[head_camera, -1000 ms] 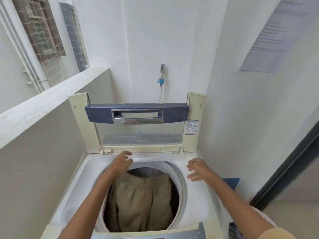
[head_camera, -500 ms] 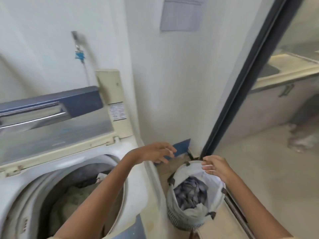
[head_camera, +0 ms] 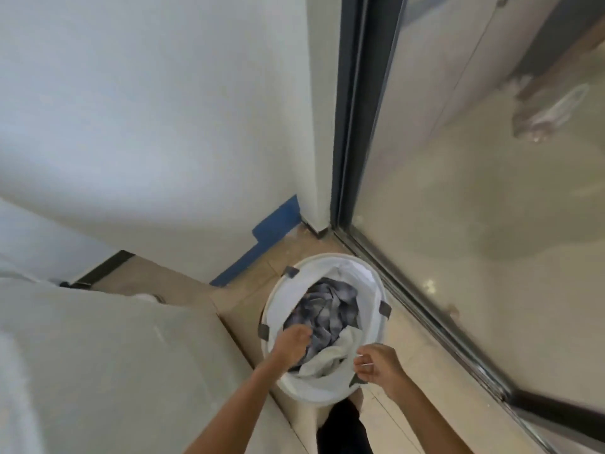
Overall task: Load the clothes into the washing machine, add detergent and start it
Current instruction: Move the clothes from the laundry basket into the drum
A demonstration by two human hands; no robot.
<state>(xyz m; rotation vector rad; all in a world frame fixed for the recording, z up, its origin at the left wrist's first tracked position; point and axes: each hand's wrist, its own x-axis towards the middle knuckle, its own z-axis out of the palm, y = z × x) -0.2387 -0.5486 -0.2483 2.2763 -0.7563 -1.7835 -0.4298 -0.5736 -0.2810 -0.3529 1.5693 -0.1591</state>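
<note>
Lower centre of the frame, on the tiled floor (head_camera: 425,371): a round white laundry basket (head_camera: 327,262) with dark handle tabs (head_camera: 385,309) spaced around its rim. Standing between the pale side of the washing machine (head_camera: 114,355) (filling the lower left) and the dark track of a sliding glass door (head_camera: 458,191) running down the right.

Inside the basket, a crumpled grey checked garment (head_camera: 327,309) heaped in the middle. Bunched against the near wall of the basket and touching the grey piece, a white cloth (head_camera: 327,360).

Reaching in from the bottom edge, the left grip (head_camera: 291,344), fingers curled down into the grey checked garment and closed on a fold of it at the basket's left side.

Just to its right, the right grip (head_camera: 376,363), fingers and thumb curled together at the basket's near rim beside one of the tabs, pinching the rim there.

Bare forearms slanting up from the bottom of the frame, one to each grip.

Behind the basket, a white wall (head_camera: 163,109) across the upper left, with a blue strip (head_camera: 271,234) along its foot.
</note>
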